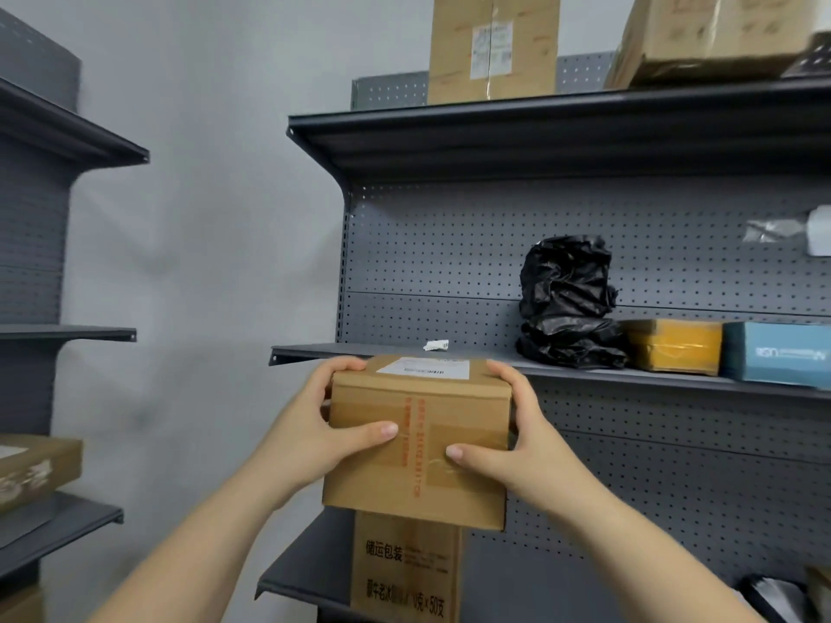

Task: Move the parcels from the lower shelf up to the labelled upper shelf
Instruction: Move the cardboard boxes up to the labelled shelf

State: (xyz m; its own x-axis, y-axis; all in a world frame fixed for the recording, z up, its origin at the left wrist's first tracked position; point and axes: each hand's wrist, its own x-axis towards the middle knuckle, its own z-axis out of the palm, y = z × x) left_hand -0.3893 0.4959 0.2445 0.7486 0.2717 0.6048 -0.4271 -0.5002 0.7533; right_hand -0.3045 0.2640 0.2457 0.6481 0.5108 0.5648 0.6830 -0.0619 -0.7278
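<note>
I hold a brown cardboard parcel (418, 447) with a white label on top and orange print down its front. My left hand (323, 420) grips its left side, thumb on the front face. My right hand (517, 433) grips its right side, thumb on the front too. The parcel is in the air just in front of the edge of the middle shelf (314, 353). On that shelf stand two stacked black plastic-wrapped parcels (566, 303), a yellow-taped box (674, 350) and a blue box (778, 355). A taller printed carton (404, 573) stands on the lower shelf (297, 573) under the held parcel.
The top shelf (539, 128) carries a tall cardboard box (492, 47) and a second large box (710, 33). A small white paper scrap (436, 345) lies on the middle shelf. Another grey rack at left holds a flat brown box (36, 469). A grey perforated back panel (449, 245) lies behind.
</note>
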